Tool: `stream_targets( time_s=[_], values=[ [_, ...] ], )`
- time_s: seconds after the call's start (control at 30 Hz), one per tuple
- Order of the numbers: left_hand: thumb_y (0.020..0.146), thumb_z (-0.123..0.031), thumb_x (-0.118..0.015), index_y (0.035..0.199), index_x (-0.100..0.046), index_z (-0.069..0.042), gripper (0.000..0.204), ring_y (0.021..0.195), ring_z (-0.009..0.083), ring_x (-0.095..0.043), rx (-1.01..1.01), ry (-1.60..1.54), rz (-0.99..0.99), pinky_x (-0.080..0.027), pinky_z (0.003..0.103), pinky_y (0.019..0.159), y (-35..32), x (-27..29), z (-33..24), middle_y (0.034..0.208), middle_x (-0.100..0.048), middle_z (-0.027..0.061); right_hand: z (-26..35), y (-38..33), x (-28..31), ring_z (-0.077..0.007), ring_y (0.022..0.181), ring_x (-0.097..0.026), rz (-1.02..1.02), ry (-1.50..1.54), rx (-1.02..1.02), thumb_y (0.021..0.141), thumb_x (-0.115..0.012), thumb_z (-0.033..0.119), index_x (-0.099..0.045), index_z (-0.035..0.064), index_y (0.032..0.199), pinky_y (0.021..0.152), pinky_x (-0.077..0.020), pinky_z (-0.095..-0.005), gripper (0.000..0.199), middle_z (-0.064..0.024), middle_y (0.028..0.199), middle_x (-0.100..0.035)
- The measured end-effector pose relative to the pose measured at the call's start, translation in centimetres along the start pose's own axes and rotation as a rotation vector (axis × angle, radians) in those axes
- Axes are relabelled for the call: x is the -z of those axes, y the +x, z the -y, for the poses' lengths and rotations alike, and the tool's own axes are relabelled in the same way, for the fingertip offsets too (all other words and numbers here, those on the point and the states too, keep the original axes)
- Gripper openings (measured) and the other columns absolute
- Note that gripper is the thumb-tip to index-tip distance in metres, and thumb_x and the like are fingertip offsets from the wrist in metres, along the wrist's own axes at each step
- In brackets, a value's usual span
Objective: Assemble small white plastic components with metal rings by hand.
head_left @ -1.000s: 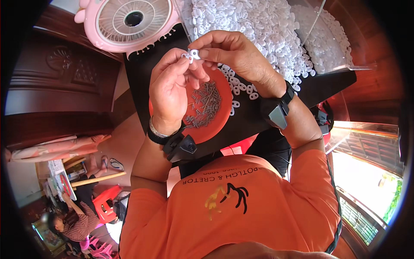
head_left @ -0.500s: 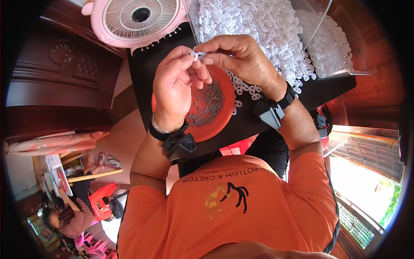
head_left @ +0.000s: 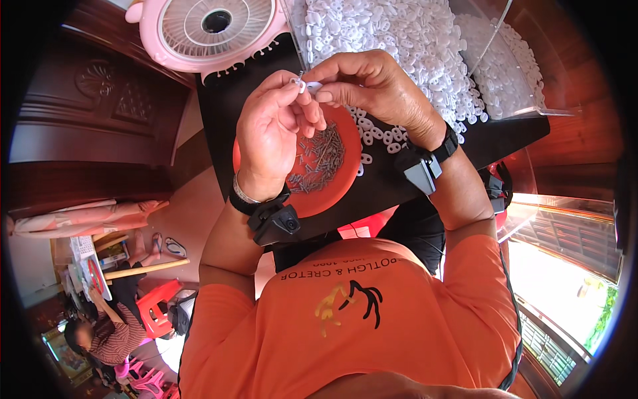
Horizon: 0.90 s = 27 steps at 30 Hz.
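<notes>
Above an orange-red plastic bowl (head_left: 342, 179), both hands meet with their fingertips close together. My left hand (head_left: 269, 126) pinches a small white plastic piece with holes (head_left: 299, 86) between thumb and forefinger; its other fingers are loosely curled. A thin grey coiled bit, which looks like a spring, shows just above that piece. My right hand (head_left: 372, 86) grips a second white plastic piece (head_left: 314, 87) between thumb and index finger, partly hidden by them. Small grey metal springs or pins (head_left: 322, 163) lie heaped in the bowl.
A big pile of white two-hole pieces (head_left: 379, 40) spills from a clear bin (head_left: 525, 110) onto the black table (head_left: 232, 113). A pink fan (head_left: 216, 40) stands at the far left. Another person (head_left: 116, 336) sits off to the left by a red stool (head_left: 156, 309).
My right hand has shifted slightly, and the white pieces now sit a little apart. The grey coiled bit shows more clearly above the left hand's piece. The left hand is nearly still.
</notes>
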<state>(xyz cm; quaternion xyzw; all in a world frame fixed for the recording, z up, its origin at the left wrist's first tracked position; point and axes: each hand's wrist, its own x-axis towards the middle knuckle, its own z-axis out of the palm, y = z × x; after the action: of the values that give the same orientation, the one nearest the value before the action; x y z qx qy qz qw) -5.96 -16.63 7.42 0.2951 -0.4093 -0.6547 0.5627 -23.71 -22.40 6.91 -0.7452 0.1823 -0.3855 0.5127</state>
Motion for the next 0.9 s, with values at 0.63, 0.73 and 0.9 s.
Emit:
stream_targets(
  time_s=[0.63,0.73,0.9],
  values=[
    [0.089,-0.018,-0.047,0.078,-0.052,-0.003,0.019,0.057,0.0168,-0.056,0.005,-0.008,-0.031,-0.04,0.024,0.052,0.0,0.2,0.0,0.064,-0.056,0.0068,0.6,0.0,0.0,-0.0097,0.083,-0.062,0.03,0.195,-0.138,0.084,-0.065,0.004,-0.062,-0.0008,0.101,0.075,-0.0513,-0.0243,0.018,-0.005,0.09,-0.067],
    [0.089,-0.019,-0.048,0.079,-0.053,-0.004,0.018,0.059,0.016,-0.057,0.017,-0.006,-0.01,-0.041,0.023,0.053,-0.1,0.1,0.1,0.065,-0.056,0.0062,0.1,0.2,-0.1,-0.0083,0.08,-0.061,0.072,0.35,-0.059,0.084,-0.066,0.005,-0.063,0.0007,0.098,0.071,-0.0505,-0.0224,0.015,-0.0026,0.088,-0.066],
    [0.088,-0.02,-0.049,0.079,-0.055,-0.004,0.019,0.061,0.0123,-0.056,-0.001,0.126,-0.076,-0.039,0.021,0.055,-0.4,-0.7,-0.2,0.065,-0.056,0.0036,-0.4,0.2,0.2,-0.0054,0.066,-0.056,-0.116,0.245,-0.079,0.086,-0.065,0.011,-0.063,0.0033,0.091,0.059,-0.0461,-0.0201,0.01,0.0008,0.077,-0.063]
  ],
)
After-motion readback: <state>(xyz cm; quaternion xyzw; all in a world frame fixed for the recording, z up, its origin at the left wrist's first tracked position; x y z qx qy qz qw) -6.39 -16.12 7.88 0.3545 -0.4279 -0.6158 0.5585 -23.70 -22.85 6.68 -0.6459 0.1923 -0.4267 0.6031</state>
